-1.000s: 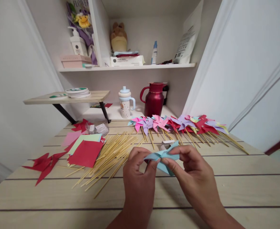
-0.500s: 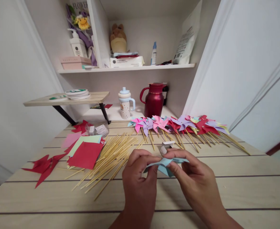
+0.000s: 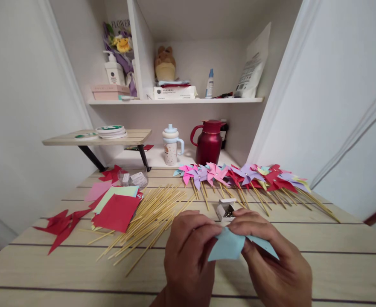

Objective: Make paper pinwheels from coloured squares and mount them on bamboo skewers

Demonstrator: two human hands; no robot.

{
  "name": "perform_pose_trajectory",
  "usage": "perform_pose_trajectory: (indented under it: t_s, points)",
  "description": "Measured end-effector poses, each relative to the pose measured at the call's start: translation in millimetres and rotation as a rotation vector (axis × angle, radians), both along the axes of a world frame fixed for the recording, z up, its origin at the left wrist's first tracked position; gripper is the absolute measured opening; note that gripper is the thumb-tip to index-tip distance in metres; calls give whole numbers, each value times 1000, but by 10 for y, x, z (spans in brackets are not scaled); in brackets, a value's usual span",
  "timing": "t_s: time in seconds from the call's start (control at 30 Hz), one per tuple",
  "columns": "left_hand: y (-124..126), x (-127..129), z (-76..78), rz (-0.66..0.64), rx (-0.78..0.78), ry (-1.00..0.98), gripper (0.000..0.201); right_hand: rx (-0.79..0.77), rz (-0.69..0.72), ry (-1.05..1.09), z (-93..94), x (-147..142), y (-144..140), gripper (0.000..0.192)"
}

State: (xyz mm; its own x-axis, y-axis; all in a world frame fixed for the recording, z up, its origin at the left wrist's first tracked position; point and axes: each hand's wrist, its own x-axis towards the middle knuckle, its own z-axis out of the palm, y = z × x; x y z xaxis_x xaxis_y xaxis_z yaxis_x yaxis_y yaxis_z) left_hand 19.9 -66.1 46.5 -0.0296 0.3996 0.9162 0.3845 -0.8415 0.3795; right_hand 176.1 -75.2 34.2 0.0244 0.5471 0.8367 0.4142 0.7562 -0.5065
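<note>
Left hand (image 3: 188,251): grip pinched on the light blue paper's (image 3: 228,247) upper left edge.
Right hand (image 3: 275,262): grip clamped on the same paper's top and right flap.
Paper: held just above the table (image 3: 319,251).
Pin box (image 3: 225,209): at 12 o'clock, near.
Sticks (image 3: 146,219): at 10 o'clock.

Left hand (image 3: 188,251), right hand (image 3: 275,262), bare, no sleeves or rings
</note>
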Motion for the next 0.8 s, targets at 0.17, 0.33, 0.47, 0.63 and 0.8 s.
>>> perform_pose_trajectory:
  t_s: [0.17,0.33,0.47,0.63,0.8]
  points:
    - [7,-5,-10,1,17,24,24,0,14,-11,-18,11,5,31]
    - [-13,-11,47,37,5,91,17,-14,-23,-22,-20,2,-1,29]
    - [-41,-35,125,88,26,155,18,-22,-61,-33,-25,-14,-26,31]
    - [-59,-52,150,119,138,200,19,7,-69,-71,-14,-1,-57,34]
    - [-27,-3,74,23,-54,103,17,34,-33,-28,12,2,-23,27]
